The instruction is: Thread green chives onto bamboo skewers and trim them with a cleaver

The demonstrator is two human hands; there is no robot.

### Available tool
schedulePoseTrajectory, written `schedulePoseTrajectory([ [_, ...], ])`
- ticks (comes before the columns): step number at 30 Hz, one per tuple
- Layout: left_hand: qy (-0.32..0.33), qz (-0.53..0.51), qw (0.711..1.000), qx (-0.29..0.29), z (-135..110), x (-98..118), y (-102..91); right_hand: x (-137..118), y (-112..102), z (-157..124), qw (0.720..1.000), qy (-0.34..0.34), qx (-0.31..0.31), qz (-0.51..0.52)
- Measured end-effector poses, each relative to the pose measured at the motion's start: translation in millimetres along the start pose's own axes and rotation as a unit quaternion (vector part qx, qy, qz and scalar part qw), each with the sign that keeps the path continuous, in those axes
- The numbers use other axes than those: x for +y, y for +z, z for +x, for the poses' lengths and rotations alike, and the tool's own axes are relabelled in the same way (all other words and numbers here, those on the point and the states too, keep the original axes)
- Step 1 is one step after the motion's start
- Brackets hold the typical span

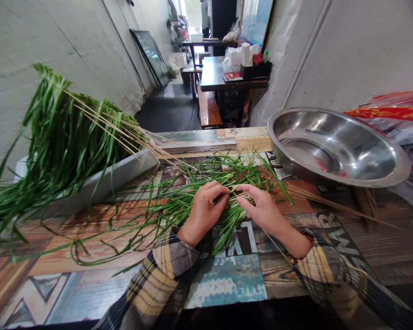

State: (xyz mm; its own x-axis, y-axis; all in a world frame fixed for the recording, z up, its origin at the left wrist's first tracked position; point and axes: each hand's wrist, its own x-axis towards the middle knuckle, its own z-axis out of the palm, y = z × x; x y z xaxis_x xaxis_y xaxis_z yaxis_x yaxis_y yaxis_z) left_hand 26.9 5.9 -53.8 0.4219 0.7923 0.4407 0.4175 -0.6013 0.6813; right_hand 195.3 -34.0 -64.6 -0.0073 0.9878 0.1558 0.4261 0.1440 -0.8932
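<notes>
A loose pile of garlic chives (172,201) lies on the patterned tabletop, under and around both hands. My left hand (208,208) is closed in a pinch on chive stalks at the pile's middle. Close beside it, my right hand (265,211) has thumb and fingers closed round a thin bamboo skewer (277,245). Its tip end reaches the stalks between the two hands, and its other end slants down below my right wrist. At left, a long white tray (103,183) holds skewered chives (79,123) hanging in thick rows, their bare skewer ends (124,133) pointing right.
A steel basin (330,146) stands at the right, with loose bamboo skewers (330,204) lying in front of it. Plastic packaging (406,128) is at the far right. Beyond the tabletop are a bench (208,107) and another table (215,73).
</notes>
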Motion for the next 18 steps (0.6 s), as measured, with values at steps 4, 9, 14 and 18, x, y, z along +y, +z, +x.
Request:
schedulePoseTrajectory([
  [4, -0.018, -0.021, 1.0, -0.01, 0.6, 0.7, -0.5, -2.1, -0.4, -1.0, 1.0, 0.007, -0.005, 0.029],
  [9, -0.006, -0.033, 0.999, -0.025, 0.7, 0.1, 0.8, -0.2, 0.0, -1.6, 0.999, 0.004, -0.007, 0.037],
  [14, 0.015, -0.022, 0.997, -0.078, 1.1, 1.3, -0.9, 4.4, 1.6, -0.4, 0.998, 0.006, 0.0, 0.056],
  [18, -0.009, -0.031, 0.997, -0.067, 3.7, -2.6, -6.9, 3.2, -0.2, 1.2, 0.999, 0.014, -0.013, 0.047],
])
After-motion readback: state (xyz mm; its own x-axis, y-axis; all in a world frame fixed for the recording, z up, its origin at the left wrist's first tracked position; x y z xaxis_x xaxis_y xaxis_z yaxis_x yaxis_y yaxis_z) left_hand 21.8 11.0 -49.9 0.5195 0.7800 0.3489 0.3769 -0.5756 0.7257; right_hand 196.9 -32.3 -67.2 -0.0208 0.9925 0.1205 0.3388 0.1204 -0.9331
